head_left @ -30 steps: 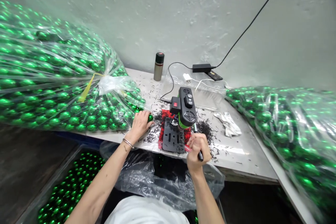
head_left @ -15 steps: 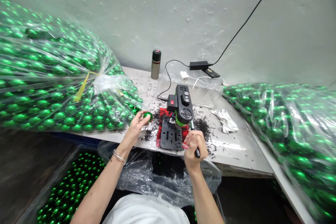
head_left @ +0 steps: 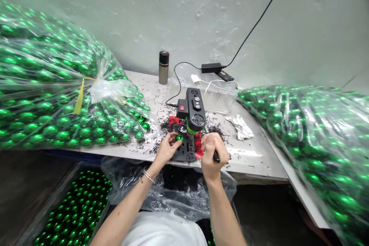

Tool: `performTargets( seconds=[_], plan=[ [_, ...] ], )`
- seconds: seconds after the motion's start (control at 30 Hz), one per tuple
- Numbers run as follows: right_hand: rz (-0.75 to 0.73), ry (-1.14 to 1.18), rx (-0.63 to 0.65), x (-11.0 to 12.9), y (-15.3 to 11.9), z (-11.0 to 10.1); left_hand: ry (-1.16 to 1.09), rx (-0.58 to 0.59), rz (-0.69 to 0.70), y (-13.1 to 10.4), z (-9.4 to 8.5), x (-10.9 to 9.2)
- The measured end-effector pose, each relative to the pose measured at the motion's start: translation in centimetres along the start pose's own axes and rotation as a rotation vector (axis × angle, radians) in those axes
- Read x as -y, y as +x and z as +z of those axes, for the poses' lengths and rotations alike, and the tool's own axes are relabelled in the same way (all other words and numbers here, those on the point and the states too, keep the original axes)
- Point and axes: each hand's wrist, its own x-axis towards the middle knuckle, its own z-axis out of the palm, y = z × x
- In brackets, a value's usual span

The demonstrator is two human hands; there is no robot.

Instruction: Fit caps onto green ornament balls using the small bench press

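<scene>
One large clear bag (head_left: pixel 57 103), filled with shiny green balls and showing a yellow strip (head_left: pixel 78 100) near its gathered neck, occupies the left end of the surface (head_left: pixel 256 161). Below surface level, a heap of loose balls (head_left: pixel 77 203) is noted. A dark-capped bottle (head_left: pixel 163 67) stands upright toward the wall.

Next along is the left hand (head_left: pixel 167 148). Its grip is closed on a single green ball (head_left: pixel 179 138), pinched between thumb and fingertips. From where I stand in the room, that ball lies to the right of the knuckles, over the slotted black plate (head_left: pixel 188 152), and just beside the head of the corded black machine (head_left: pixel 196 113), on its near left. Whether ball and plate touch, I cannot tell. Being round, the ball offers no long axis to record; its offset from the machine head is the governing relation, and the left hand is the nearer.

Across the machine, the right hand (head_left: pixel 213 152) has its grip wrapped round a black-ended lever (head_left: pixel 216 157), whose long axis slants from the machine's right side toward the person. Farther right, a white glove (head_left: pixel 241 127) lies loose; a second clear bag (head_left: pixel 302 130) of green balls fills that end.
</scene>
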Motion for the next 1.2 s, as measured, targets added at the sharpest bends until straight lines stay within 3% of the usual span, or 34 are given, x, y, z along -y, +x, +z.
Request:
performTargets(
  seconds=[0.2, 0.3, 0.43, 0.67, 0.93, 1.2],
  plan=[
    [-0.034, -0.003, 0.014, -0.3, -0.6, -0.1, 0.51, 0.026, 0.222, -0.5, 0.1, 1.0],
    [-0.023, -0.015, 0.013, -0.3, -0.7, -0.2, 0.662, 0.045, 0.38, -0.5, -0.1, 1.4],
    [-0.021, -0.006, 0.022, -0.6, -1.4, -0.3, 0.679, 0.057, 0.506, -0.2, -0.2, 2.1],
    [-0.106, -0.03, 0.018, -3.2, -4.5, 0.1, 0.641, 0.038, 0.574, 0.0, -0.1, 2.9],
    [-0.161, -0.023, -0.091, -5.9, -7.1, 1.5, 0.672, 0.02, 0.594, -0.2, -0.1, 3.0],
    [-0.142, -0.031, -0.049, -6.2, -7.4, 1.4, 0.676, 0.011, 0.581, -0.1, 0.0, 2.9]
  ],
)
